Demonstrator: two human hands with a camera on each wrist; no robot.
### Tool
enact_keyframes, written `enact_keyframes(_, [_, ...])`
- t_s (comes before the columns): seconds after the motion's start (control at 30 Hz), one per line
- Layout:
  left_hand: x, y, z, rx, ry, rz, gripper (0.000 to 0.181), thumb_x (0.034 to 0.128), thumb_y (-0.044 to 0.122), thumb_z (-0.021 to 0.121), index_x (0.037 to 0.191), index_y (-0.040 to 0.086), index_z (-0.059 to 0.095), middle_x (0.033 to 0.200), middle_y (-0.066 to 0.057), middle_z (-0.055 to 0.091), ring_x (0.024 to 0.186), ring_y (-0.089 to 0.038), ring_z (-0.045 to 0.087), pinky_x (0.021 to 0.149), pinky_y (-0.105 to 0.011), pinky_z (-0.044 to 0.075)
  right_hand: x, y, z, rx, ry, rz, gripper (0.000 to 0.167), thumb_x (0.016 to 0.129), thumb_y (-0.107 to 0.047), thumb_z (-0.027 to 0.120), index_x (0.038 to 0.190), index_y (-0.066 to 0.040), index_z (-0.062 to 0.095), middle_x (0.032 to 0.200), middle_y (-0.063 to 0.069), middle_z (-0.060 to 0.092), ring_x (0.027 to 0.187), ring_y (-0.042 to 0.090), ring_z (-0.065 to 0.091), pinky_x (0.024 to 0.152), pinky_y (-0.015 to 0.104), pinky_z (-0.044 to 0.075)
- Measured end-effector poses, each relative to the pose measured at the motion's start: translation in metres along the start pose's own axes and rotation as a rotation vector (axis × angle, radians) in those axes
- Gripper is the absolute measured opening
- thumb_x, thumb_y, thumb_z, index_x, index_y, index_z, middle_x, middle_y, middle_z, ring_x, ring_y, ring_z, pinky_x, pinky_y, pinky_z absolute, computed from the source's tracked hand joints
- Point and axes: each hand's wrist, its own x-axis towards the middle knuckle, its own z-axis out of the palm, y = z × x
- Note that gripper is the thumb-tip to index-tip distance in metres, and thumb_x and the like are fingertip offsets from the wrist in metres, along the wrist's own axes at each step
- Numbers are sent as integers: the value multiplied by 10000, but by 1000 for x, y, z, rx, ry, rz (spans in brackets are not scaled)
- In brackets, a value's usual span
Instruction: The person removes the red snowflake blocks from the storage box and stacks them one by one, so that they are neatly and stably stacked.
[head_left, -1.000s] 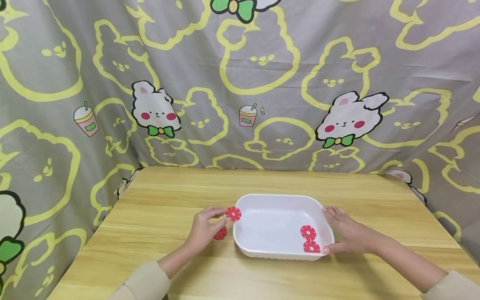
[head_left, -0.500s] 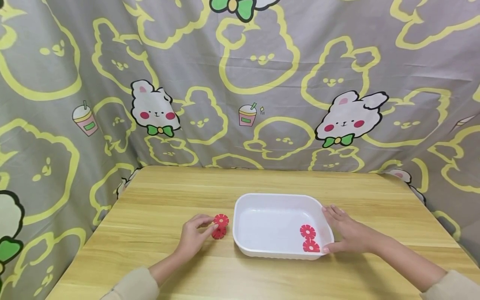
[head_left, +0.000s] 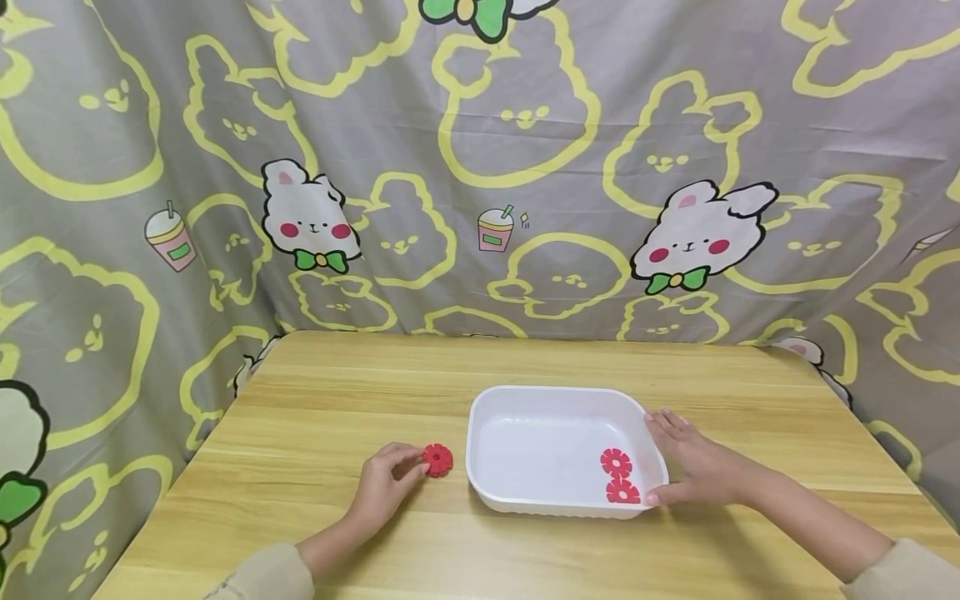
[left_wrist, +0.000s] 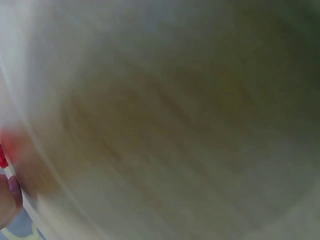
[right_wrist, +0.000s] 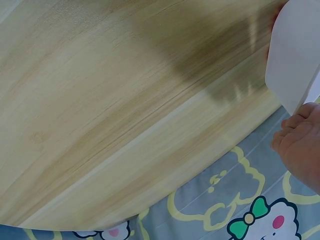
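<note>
The left hand (head_left: 384, 483) has lowered its pinched red snowflake disc (head_left: 439, 461), seemingly onto another, left of the white tray (head_left: 540, 446) that the right hand (head_left: 699, 467) touches, fingers extended. Likely stacking; next calls for letting go.

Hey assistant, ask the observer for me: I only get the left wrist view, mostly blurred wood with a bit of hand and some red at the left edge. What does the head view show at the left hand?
Observer: In the head view, the left hand pinches a red flower-shaped disc by its left edge.

Operator: Okay. And the right hand, what's it touching?

Observer: It rests against the right end of a white tray, with its thumb at the near right corner.
</note>
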Motion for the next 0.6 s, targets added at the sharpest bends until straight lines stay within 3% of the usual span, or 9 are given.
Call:
enact_keyframes(0.37, [-1,-2,1,-7,-41,-22,142,752,32,729,892,15,711,869,-56,662,769,-173,648,663,-144,539,0,1,1,17,6,6,1103,685,-582,694,1392,132,238,1453,329,250,1315,549,188,1083,575,139])
enact_keyframes(0.43, [-1,-3,1,1,-46,-29,147,751,27,728,896,17,710,873,-53,661,770,-169,644,665,-139,536,0,0,0,3,9,-2,1104,685,-585,692,1383,144,246,1444,337,260,1305,556,201,1024,651,213])
enact_keyframes(0.6, [-1,-3,0,15,-54,-38,151,750,27,728,900,20,709,877,-49,659,770,-161,636,664,-142,534,0,-1,-1,4,6,0,1111,679,-586,697,1376,154,249,1440,343,261,1300,563,200,1009,672,233])
